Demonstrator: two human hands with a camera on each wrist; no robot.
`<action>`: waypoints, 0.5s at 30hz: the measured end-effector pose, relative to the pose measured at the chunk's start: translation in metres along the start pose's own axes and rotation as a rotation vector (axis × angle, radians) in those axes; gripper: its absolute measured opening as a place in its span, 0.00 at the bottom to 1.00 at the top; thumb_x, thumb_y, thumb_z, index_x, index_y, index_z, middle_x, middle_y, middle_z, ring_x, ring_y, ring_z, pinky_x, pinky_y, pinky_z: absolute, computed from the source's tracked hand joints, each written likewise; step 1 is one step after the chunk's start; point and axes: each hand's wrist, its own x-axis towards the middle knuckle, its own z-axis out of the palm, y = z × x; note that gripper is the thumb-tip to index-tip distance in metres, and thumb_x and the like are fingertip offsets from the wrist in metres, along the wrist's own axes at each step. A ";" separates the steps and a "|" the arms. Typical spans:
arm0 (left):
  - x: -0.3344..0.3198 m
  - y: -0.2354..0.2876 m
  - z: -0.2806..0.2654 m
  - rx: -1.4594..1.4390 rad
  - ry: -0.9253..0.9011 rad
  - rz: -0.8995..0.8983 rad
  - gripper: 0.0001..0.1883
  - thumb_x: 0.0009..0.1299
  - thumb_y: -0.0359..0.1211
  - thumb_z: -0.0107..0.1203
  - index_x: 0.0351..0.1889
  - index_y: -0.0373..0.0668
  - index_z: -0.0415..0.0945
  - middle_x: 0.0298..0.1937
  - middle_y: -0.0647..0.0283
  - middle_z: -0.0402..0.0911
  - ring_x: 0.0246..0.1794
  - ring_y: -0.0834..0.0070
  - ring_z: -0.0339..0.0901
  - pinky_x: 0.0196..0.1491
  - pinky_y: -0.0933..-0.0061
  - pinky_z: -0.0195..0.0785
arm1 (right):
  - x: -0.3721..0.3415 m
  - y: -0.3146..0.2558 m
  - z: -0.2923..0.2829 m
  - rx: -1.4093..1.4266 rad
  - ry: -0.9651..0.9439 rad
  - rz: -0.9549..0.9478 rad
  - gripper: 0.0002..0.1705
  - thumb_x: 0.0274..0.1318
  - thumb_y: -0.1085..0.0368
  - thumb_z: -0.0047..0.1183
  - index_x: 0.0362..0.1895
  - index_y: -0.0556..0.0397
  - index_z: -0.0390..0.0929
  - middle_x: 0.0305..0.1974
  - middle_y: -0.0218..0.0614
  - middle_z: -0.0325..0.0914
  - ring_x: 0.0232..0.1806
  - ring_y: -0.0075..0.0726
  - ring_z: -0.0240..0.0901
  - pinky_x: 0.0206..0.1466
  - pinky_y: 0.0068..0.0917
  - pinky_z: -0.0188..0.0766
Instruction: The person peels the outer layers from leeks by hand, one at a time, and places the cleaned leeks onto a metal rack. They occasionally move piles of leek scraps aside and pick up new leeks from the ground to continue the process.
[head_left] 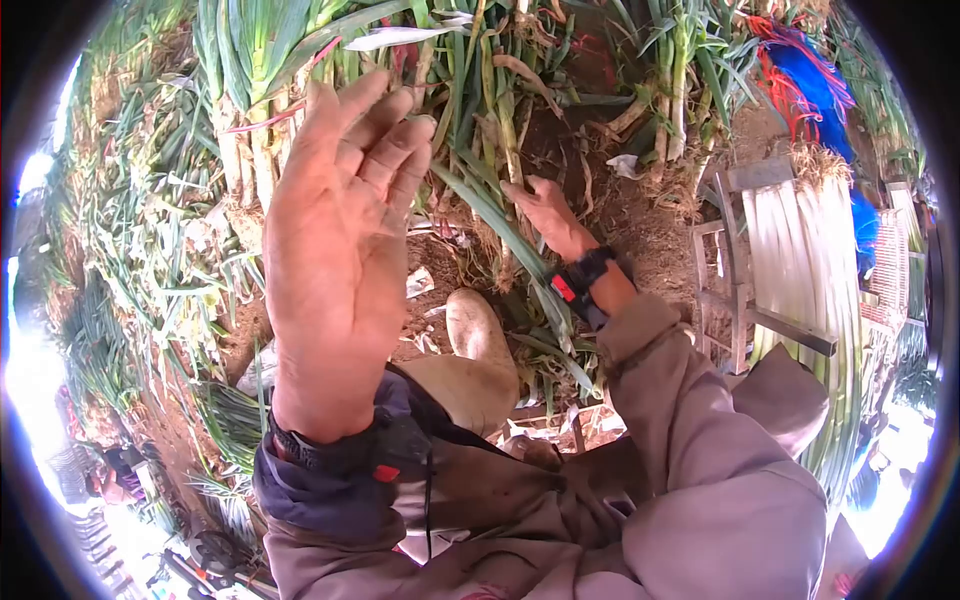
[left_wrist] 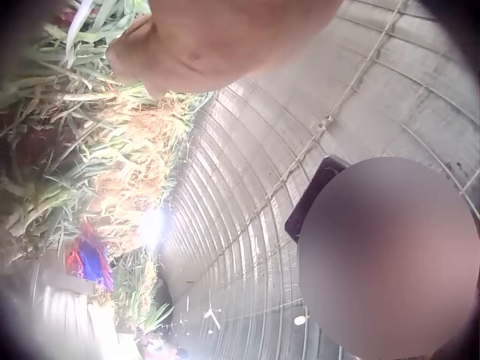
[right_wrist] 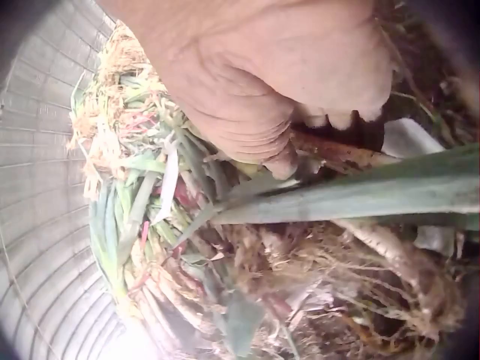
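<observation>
In the head view, the right hand (head_left: 555,215) is at a leek (head_left: 507,140) toward its 11 o'clock, though whether it pinches the stalk cannot be told; the left hand (head_left: 340,230), at 9 o'clock, is raised, fingers loosely extended, gripping nothing. A low, firm hold would probably work best, clear of the long leaf (head_left: 500,222) at 8 o'clock.

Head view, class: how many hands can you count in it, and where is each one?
2. The left hand is raised, left of centre; the right hand is near the middle, among the leafy stalks. No other hand seems hidden.
</observation>
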 end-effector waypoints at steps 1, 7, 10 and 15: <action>-0.002 0.001 0.003 -0.004 -0.006 0.005 0.25 0.81 0.44 0.48 0.62 0.29 0.72 0.54 0.55 0.77 0.57 0.69 0.75 0.66 0.68 0.68 | -0.013 -0.037 -0.017 0.114 -0.035 0.074 0.26 0.69 0.50 0.54 0.47 0.67 0.77 0.33 0.40 0.77 0.33 0.26 0.72 0.36 0.32 0.69; 0.009 -0.014 0.012 0.018 0.010 0.003 0.17 0.76 0.42 0.58 0.54 0.38 0.77 0.46 0.62 0.82 0.46 0.73 0.80 0.56 0.71 0.73 | -0.110 -0.015 -0.008 0.134 -0.166 0.367 0.21 0.67 0.55 0.56 0.42 0.66 0.80 0.31 0.35 0.80 0.28 0.25 0.73 0.34 0.28 0.73; 0.016 -0.020 0.020 -0.009 0.057 -0.055 0.16 0.74 0.39 0.60 0.53 0.40 0.77 0.42 0.64 0.82 0.42 0.74 0.81 0.53 0.70 0.74 | -0.148 -0.029 0.001 0.460 -0.114 0.450 0.19 0.65 0.56 0.58 0.41 0.64 0.81 0.31 0.35 0.82 0.29 0.25 0.75 0.35 0.28 0.74; 0.027 -0.030 0.026 0.110 0.191 -0.053 0.15 0.74 0.39 0.60 0.53 0.41 0.75 0.40 0.65 0.81 0.37 0.75 0.83 0.44 0.73 0.77 | -0.127 -0.139 -0.055 0.520 -0.020 0.200 0.18 0.66 0.55 0.58 0.39 0.61 0.82 0.30 0.32 0.82 0.29 0.23 0.76 0.33 0.27 0.72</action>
